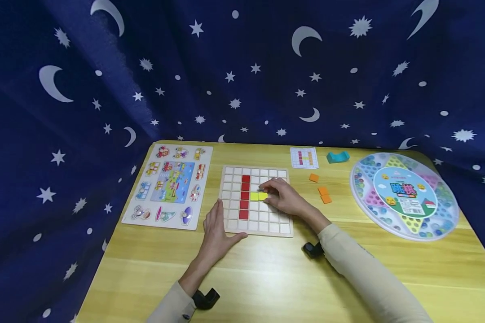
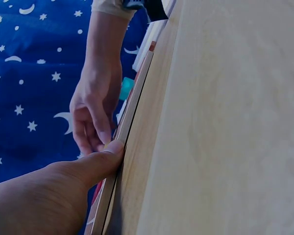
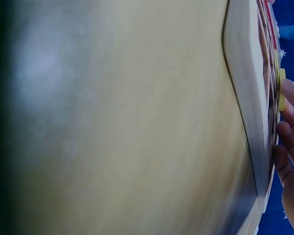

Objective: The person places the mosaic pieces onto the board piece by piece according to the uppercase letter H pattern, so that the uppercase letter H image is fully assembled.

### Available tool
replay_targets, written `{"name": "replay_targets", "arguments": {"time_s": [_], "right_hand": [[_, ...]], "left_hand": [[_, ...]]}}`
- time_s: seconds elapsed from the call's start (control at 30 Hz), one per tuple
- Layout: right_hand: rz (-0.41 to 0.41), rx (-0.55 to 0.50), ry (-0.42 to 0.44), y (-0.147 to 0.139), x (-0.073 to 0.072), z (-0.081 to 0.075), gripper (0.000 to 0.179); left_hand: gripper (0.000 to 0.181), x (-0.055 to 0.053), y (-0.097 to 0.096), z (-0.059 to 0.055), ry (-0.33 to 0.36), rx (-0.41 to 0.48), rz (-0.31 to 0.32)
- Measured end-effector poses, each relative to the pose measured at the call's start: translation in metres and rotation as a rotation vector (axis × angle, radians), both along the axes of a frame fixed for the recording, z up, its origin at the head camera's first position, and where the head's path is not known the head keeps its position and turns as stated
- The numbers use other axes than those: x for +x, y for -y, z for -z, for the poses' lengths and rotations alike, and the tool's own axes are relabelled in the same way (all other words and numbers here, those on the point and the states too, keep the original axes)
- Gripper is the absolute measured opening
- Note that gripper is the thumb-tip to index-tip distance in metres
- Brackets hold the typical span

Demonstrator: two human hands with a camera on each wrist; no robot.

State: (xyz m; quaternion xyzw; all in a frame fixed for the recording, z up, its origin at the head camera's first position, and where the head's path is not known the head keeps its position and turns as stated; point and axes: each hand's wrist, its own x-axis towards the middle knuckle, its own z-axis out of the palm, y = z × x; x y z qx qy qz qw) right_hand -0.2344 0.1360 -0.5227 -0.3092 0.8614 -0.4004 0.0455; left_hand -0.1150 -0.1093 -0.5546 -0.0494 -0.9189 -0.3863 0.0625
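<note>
A wooden grid board [image 1: 274, 228] lies on the table, with a column of several red square tiles [image 1: 244, 194] in it. A yellow tile [image 1: 254, 196] sits beside that column. My right hand [image 1: 284, 197] is over the board and pinches a second yellow tile [image 1: 262, 196] between thumb and fingers, right next to the first; the right wrist view shows the thumb on this yellow piece [image 3: 282, 90]. My left hand [image 1: 216, 237] rests at the board's lower left corner, fingers extended along the left side, thumb [image 2: 105, 159] against the near edge.
Orange tiles [image 1: 324, 195] lie right of the board. Behind them are a printed pattern card [image 1: 304, 158] and a teal curved block [image 1: 338, 157]. A round marble game board [image 1: 404, 197] stands far right, a picture knob puzzle [image 1: 167, 186] at left. A starry curtain [image 1: 242, 67] hangs behind.
</note>
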Motion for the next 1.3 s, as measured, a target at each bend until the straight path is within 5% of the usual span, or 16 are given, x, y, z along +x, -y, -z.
{"name": "replay_targets", "arguments": {"time_s": [0.4, 1.3], "right_hand": [[-0.01, 0.037, -0.069, -0.0002, -0.0011, -0.0035, 0.031], [-0.016, 0.073, 0.021, -0.0041, 0.0007, 0.0012, 0.026]], "left_hand": [[0.125, -0.0038, 0.0007, -0.0028, -0.015, -0.005, 0.005], [0.124, 0.001, -0.0016, -0.0032, 0.005, 0.001, 0.004]]}}
